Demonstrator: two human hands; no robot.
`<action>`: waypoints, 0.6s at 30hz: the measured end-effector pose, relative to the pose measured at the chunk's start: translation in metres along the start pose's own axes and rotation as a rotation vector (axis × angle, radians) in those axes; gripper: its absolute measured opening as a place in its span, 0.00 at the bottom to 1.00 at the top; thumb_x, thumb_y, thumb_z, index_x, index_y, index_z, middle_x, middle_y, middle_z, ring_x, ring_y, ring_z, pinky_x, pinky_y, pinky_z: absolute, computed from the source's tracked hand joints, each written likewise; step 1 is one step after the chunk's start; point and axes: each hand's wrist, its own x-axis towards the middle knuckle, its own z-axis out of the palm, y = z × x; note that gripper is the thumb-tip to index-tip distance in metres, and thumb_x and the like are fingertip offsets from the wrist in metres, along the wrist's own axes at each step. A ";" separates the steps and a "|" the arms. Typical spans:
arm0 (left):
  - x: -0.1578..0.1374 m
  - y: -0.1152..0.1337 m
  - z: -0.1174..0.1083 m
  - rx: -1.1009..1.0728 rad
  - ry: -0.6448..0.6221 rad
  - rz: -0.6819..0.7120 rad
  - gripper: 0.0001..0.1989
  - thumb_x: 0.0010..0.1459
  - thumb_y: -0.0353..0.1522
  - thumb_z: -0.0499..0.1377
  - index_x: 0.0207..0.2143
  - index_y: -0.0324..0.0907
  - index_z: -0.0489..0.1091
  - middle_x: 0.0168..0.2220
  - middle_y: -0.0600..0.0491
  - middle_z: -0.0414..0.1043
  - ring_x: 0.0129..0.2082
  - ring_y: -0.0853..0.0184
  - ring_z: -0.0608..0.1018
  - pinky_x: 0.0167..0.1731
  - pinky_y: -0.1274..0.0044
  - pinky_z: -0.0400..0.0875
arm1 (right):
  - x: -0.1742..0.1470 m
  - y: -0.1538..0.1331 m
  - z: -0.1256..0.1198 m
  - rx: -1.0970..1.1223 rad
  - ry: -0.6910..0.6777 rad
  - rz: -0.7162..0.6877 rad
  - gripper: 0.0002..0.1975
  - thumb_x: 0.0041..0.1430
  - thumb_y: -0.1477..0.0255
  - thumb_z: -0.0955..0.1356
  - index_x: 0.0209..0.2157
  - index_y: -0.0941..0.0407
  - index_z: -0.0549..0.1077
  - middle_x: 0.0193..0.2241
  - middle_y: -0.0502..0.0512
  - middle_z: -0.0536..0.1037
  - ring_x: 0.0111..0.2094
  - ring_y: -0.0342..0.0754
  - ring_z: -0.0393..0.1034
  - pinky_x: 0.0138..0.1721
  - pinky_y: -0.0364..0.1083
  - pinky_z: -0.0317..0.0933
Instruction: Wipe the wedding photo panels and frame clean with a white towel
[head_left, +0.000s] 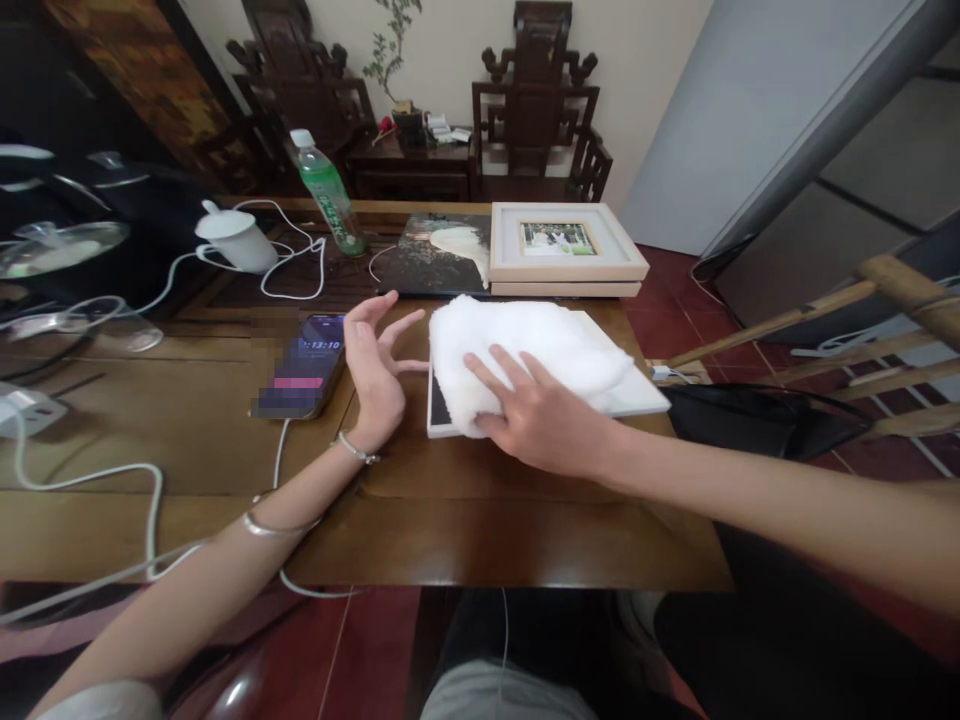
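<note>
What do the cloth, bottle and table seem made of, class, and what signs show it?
Cloth: probably plush fabric, matte, given its fuzzy edge.
Bottle: likely plastic, smooth, with translucent green sides.
Table: apparently varnished wood, brown with shiny reflections.

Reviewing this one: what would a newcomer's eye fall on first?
Probably the fluffy white cloth, bunched on a white-edged frame under the right hand. Next, perhaps, the framed photo just beyond it, and the green bottle farther left, behind the lit phone.
</note>
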 end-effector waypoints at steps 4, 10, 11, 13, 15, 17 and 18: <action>0.001 -0.011 0.002 -0.043 -0.019 -0.095 0.22 0.71 0.53 0.47 0.55 0.51 0.63 0.63 0.47 0.66 0.56 0.54 0.77 0.29 0.76 0.81 | -0.017 0.010 -0.044 0.035 -0.018 -0.049 0.19 0.63 0.82 0.63 0.53 0.58 0.74 0.64 0.71 0.69 0.58 0.67 0.70 0.51 0.62 0.70; 0.004 -0.022 0.001 -0.089 -0.041 -0.218 0.17 0.68 0.48 0.55 0.50 0.48 0.66 0.56 0.46 0.72 0.51 0.56 0.80 0.24 0.79 0.79 | 0.000 0.037 -0.116 0.073 -0.052 0.267 0.10 0.59 0.81 0.67 0.43 0.59 0.73 0.30 0.55 0.76 0.30 0.51 0.74 0.33 0.49 0.69; 0.005 -0.022 0.001 -0.083 -0.060 -0.237 0.16 0.67 0.48 0.56 0.49 0.48 0.66 0.56 0.46 0.72 0.52 0.56 0.80 0.25 0.79 0.79 | 0.005 0.046 -0.124 0.088 -0.022 0.321 0.05 0.59 0.79 0.68 0.38 0.60 0.72 0.29 0.53 0.74 0.30 0.49 0.74 0.33 0.47 0.68; 0.005 -0.020 0.001 -0.089 -0.105 -0.289 0.17 0.65 0.47 0.58 0.48 0.47 0.67 0.56 0.46 0.72 0.51 0.56 0.81 0.26 0.79 0.80 | 0.017 0.068 -0.135 0.112 0.046 0.411 0.06 0.60 0.75 0.71 0.32 0.61 0.70 0.30 0.50 0.71 0.36 0.50 0.75 0.38 0.48 0.67; 0.004 -0.017 0.002 -0.107 -0.177 -0.366 0.18 0.64 0.47 0.59 0.47 0.44 0.68 0.52 0.44 0.76 0.48 0.56 0.83 0.29 0.76 0.81 | 0.026 0.090 -0.141 0.175 0.094 0.496 0.11 0.58 0.72 0.74 0.32 0.65 0.72 0.31 0.48 0.71 0.43 0.56 0.75 0.45 0.54 0.66; 0.002 -0.015 0.004 -0.124 -0.269 -0.452 0.18 0.65 0.47 0.58 0.46 0.41 0.70 0.47 0.43 0.78 0.46 0.56 0.84 0.33 0.72 0.83 | 0.031 0.110 -0.141 0.311 0.144 0.631 0.14 0.55 0.71 0.75 0.38 0.68 0.76 0.33 0.48 0.74 0.47 0.61 0.75 0.45 0.58 0.65; 0.001 -0.014 0.005 -0.132 -0.313 -0.486 0.19 0.66 0.47 0.58 0.46 0.40 0.71 0.46 0.42 0.79 0.46 0.55 0.84 0.35 0.71 0.83 | 0.031 0.120 -0.140 0.388 0.189 0.721 0.16 0.53 0.72 0.75 0.42 0.68 0.78 0.34 0.50 0.76 0.47 0.63 0.76 0.43 0.59 0.65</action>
